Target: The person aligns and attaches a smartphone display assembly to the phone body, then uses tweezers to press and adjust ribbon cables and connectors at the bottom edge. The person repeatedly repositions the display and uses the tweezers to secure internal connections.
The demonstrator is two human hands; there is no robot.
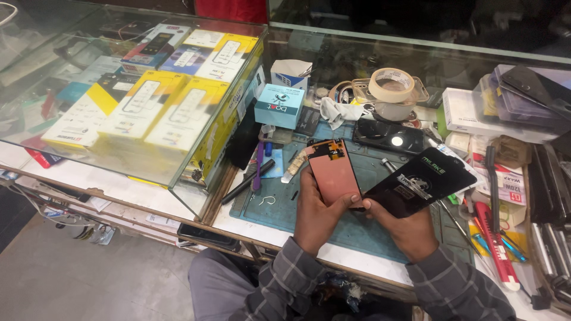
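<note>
My left hand holds a phone display panel with its copper-pink back facing up and a dark flex part at its top. My right hand grips a black rectangular sheet or pouch with a printed label, tilted up to the right. Both are held close together over a blue-green work mat on the bench.
A glass showcase with yellow phone boxes stands on the left. A teal box, a masking tape roll, a black phone, a rag, tweezers, a red cutter and stacked phone parts at right crowd the bench.
</note>
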